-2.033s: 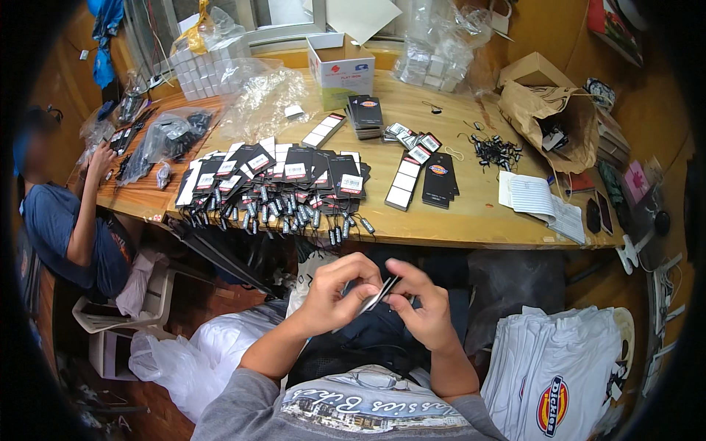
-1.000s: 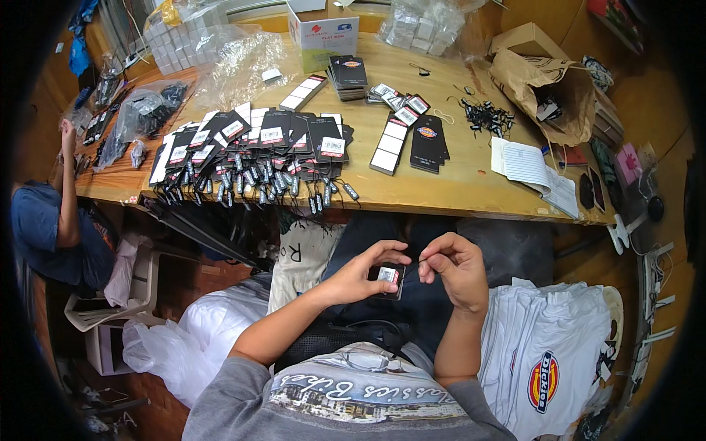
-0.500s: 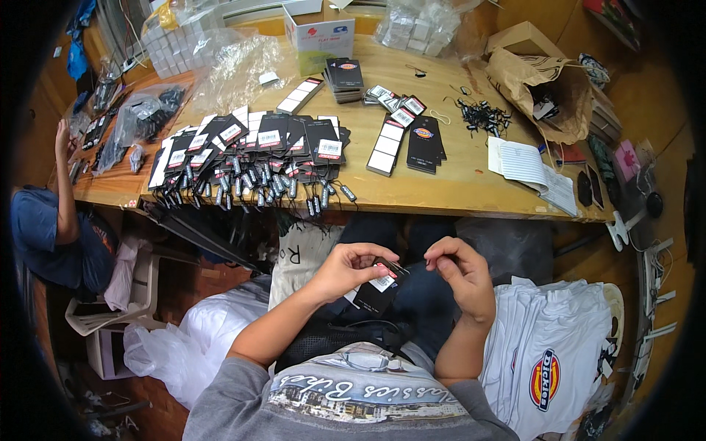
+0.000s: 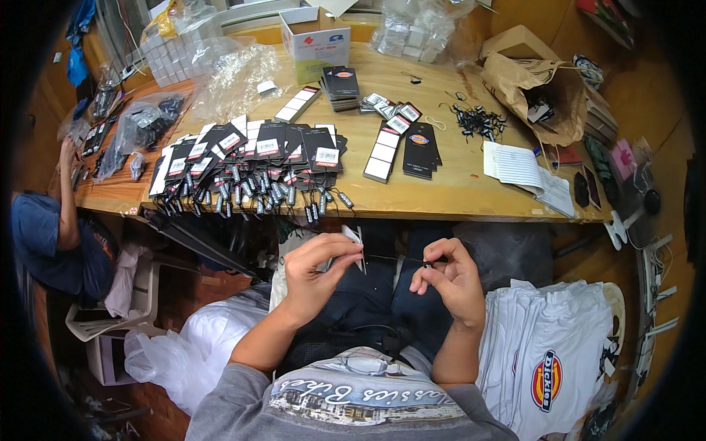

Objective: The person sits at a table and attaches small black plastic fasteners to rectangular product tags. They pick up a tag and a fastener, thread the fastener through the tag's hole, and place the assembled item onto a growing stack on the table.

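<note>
Above my lap, my left hand point(image 4: 318, 270) pinches a few hang tags point(image 4: 351, 234), turned nearly edge-on, white at the top. Opposite it, my right hand point(image 4: 454, 283) has its fingers pinched on a small black string lock point(image 4: 427, 265). A thin dark string seems to run from it toward the tags. On the table ahead lies a heap of black hang tags point(image 4: 268, 149) with white barcode stickers, their black string locks point(image 4: 254, 192) hanging along the table edge. To the right are a strip of white stickers point(image 4: 380, 158) and black tags point(image 4: 420, 154) without strings.
A pile of loose black string locks point(image 4: 478, 121) lies at the right, near a brown paper bag point(image 4: 526, 95) and a notebook point(image 4: 515, 165). A white box point(image 4: 316, 48) stands at the back. White shirts point(image 4: 529, 345) are stacked at my right. Another person point(image 4: 59, 235) sits at far left.
My left hand has moved up and left, turning the tags from face-up to nearly edge-on. The right hand has shifted slightly down, and the string lock now shows in its fingers.
</note>
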`<action>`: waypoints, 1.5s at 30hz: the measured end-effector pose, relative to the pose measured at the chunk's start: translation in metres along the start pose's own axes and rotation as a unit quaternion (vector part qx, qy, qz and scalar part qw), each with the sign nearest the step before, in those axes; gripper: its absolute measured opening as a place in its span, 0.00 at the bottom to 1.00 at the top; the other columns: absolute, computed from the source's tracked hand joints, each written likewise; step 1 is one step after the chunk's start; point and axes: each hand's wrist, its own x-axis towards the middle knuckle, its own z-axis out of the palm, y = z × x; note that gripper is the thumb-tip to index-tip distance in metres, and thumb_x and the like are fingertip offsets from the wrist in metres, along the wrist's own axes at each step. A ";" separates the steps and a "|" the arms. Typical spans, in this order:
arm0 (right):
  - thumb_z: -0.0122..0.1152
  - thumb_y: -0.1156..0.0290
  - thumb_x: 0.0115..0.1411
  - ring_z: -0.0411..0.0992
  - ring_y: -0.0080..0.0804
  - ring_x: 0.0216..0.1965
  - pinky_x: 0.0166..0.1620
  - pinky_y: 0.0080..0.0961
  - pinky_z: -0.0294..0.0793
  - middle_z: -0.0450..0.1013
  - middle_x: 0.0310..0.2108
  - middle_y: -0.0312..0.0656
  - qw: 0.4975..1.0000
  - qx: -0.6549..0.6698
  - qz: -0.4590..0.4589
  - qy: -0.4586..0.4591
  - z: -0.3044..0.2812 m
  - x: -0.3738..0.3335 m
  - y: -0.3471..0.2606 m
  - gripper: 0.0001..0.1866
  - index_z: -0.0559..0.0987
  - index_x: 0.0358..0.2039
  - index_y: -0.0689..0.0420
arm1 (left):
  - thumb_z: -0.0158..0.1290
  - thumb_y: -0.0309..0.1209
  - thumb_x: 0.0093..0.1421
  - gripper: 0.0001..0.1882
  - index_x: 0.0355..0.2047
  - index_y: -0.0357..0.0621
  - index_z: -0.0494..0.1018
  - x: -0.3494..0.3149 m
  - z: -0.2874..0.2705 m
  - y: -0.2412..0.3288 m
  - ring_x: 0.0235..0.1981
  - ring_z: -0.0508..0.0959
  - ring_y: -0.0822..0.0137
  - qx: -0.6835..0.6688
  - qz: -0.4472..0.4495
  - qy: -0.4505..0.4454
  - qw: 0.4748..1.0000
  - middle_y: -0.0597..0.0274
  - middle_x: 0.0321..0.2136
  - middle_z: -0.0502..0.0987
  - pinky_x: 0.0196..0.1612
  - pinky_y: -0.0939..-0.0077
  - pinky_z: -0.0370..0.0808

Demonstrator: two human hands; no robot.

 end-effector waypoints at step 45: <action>0.51 0.91 0.40 0.66 0.21 0.19 0.20 0.12 0.63 0.68 0.21 0.41 0.983 -0.167 -0.077 0.002 0.039 0.004 -0.018 0.07 0.73 0.20 0.67 | 0.59 0.22 0.39 0.19 0.33 0.36 0.66 0.018 0.009 0.003 0.32 0.70 0.74 -0.340 -0.217 -0.258 0.878 0.62 0.28 0.71 0.37 0.81 0.67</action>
